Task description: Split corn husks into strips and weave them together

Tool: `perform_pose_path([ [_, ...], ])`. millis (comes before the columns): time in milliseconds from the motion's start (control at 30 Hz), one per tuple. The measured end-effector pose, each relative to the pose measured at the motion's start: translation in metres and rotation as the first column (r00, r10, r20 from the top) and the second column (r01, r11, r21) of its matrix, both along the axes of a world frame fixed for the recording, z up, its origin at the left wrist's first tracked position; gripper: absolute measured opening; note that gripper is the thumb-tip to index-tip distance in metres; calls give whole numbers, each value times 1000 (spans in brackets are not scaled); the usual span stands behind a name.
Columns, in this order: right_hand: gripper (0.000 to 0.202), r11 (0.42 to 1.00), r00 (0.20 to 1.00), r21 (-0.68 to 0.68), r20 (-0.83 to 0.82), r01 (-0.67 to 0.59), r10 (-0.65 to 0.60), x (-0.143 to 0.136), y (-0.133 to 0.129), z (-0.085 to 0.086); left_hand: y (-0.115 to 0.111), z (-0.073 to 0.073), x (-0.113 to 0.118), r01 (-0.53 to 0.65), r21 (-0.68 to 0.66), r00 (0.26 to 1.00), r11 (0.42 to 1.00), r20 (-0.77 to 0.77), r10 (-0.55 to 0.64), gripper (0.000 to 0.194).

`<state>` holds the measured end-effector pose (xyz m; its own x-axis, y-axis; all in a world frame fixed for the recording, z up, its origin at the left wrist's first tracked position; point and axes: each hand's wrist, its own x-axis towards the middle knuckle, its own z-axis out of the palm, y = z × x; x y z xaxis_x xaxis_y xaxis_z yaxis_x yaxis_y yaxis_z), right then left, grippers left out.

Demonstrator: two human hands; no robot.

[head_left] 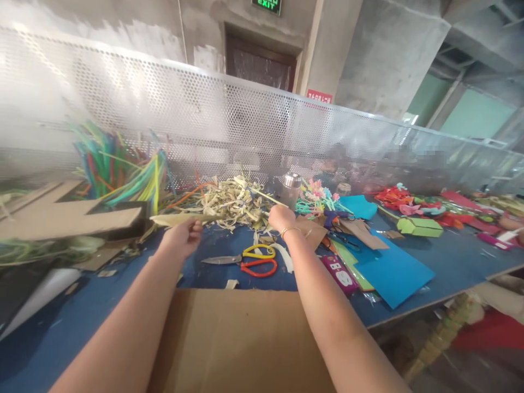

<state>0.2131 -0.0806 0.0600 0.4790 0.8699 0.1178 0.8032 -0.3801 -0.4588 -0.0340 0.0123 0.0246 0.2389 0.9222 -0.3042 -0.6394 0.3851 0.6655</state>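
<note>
My left hand is closed in a pinch on a pale dried husk leaf, its broad end pointing left. My right hand, with a bracelet at the wrist, is closed at a thin pale stem that slants up and left; its fingertips are partly hidden. Behind both hands lies a heap of dried husk strips. Scissors with one yellow and one red handle rest on the blue table between my forearms, apart from both hands.
A cardboard sheet lies nearest me. Coloured pipe cleaners and cut cardboard stand left. Right are a clear bottle, a purple box, blue paper and craft flowers. A perforated metal screen runs behind.
</note>
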Motion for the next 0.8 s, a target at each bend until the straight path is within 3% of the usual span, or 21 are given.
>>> perform_pose_path([
  [167, 27, 984, 939, 150, -312, -100, 143, 9, -7, 22, -9, 10, 5, -36, 28, 997, 999, 65, 34, 22],
  [300, 29, 954, 808, 228, -513, -196, 289, 9, -14, 28, -23, 13, 12, 115, 218, 990, 969, -103, -95, 16],
  [367, 27, 928, 666, 297, -649, -223, 368, 2, -14, 27, -32, 13, 17, 282, 299, 942, 912, -269, -203, 16],
  [433, 22, 894, 422, 383, -789, -231, 447, -10, -13, 24, -40, 14, 21, 441, 271, 870, 856, -365, -333, 29],
  [500, 19, 864, 212, 427, -849, -265, 485, -26, -11, 20, -44, 14, 24, 513, 231, 834, 827, -360, -417, 39],
  [533, 18, 852, 180, 425, -853, -307, 490, -35, -10, 18, -46, 14, 24, 509, 237, 844, 827, -327, -426, 39],
  [600, 20, 827, 202, 384, -846, -410, 493, -51, -9, 15, -45, 13, 23, 444, 310, 893, 841, -227, -388, 28],
  [667, 22, 815, 280, 327, -822, -478, 495, -63, -8, 12, -43, 13, 20, 358, 395, 933, 846, -127, -336, 19],
  [733, 22, 822, 383, 287, -777, -492, 500, -69, -6, 7, -41, 13, 17, 295, 436, 953, 850, -65, -297, 19],
  [800, 21, 852, 542, 260, -678, -455, 497, -67, -1, -1, -39, 13, 15, 239, 434, 968, 869, -32, -250, 21],
])
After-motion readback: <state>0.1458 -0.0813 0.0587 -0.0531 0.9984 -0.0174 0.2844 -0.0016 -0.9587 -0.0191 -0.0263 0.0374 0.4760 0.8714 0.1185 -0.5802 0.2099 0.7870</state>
